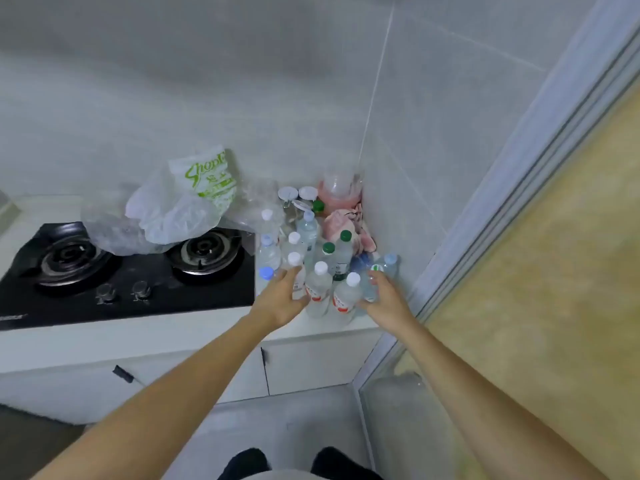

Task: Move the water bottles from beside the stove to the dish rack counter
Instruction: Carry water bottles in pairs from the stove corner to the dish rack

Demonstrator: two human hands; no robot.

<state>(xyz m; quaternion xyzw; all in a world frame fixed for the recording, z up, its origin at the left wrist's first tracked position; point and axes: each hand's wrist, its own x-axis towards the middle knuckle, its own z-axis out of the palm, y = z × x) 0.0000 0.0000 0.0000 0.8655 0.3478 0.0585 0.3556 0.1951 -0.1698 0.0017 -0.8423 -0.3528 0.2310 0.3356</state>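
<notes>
Hands first. Left hand (280, 299) reaches into the front left edge of the water bottles (311, 265), fingers spread and curled against a white-capped bottle (295, 271); contact is clear, but whether the grip has closed cannot be told. Right hand (386, 297) is at the front right of the cluster, fingers bent around a small bottle with a green-and-white cap (372, 282); motion blur makes it uncertain whether this is a full grasp or only a touch.

Between the two hands stand two upright clear bottles with white caps and red labels (318, 289), just at the counter edge.

Bottles: a dense upright group in the corner of the white counter (360, 323), immediately right of the black two-burner stove (128, 271). Caps are white, green and pale blue. Behind them, against the tiled wall (433, 150), sit a pink container (337, 195) and a pink cloth (346, 223).

A white plastic bag with green print (194, 202) lies crumpled over the back of the stove, partly covering both burners. White cabinet doors (311, 368) run below the counter.
</notes>
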